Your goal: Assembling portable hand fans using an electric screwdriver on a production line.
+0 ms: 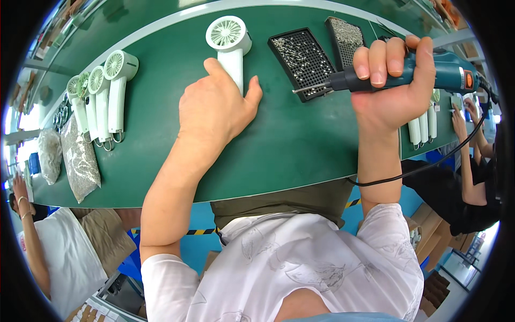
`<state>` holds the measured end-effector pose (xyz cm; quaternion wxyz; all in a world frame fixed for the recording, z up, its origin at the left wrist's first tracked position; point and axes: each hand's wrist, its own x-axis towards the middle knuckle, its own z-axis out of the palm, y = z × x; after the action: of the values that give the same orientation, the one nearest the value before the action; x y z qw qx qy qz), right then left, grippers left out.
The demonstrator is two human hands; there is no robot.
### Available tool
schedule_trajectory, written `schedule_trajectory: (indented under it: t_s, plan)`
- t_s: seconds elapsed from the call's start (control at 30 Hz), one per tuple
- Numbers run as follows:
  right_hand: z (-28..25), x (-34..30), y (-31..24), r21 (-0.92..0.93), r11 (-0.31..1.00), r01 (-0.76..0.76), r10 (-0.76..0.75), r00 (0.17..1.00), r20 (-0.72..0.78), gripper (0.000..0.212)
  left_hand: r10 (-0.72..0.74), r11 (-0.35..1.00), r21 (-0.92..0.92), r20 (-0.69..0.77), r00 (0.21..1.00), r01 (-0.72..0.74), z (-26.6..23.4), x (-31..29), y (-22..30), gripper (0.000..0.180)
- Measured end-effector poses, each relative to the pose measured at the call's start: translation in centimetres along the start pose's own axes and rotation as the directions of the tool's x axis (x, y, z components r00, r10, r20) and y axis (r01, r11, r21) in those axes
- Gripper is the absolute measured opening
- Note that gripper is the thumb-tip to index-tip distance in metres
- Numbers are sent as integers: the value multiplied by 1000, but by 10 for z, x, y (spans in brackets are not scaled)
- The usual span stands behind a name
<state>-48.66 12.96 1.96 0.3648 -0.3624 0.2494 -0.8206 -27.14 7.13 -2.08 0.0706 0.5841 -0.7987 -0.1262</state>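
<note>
The left hand lies over the lower handle of a white handheld fan near the middle of the far edge of the worktop, thumb out to one side; whether its hidden fingers grip, I cannot tell. The right hand wraps around a teal-and-black electric screwdriver, its bit showing across the near end of a black screw tray. Similar fans stand in a row toward the worktop's left edge

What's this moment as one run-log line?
left hand: on white fan | right hand: gripping power screwdriver | bit: near black parts tray | row of fans: table's left
</note>
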Motion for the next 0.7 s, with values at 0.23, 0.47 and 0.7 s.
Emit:
schedule_trajectory:
  t_s: [0.23,0.47,0.7]
  plan:
    - [3,0,7,-43,999,6,-6,1000,3,25,73,992,-104,22,997,-71,6,1,-5,58]
    - [6,-3,7,-26,999,-19,19,1000,2,26,159,859,-460,-182,970,-227,-18,8,-38,22]
    - [17,-10,10,-4,999,-37,37,999,27,28,569,565,-536,-298,766,-628,-2,-7,-22,42]
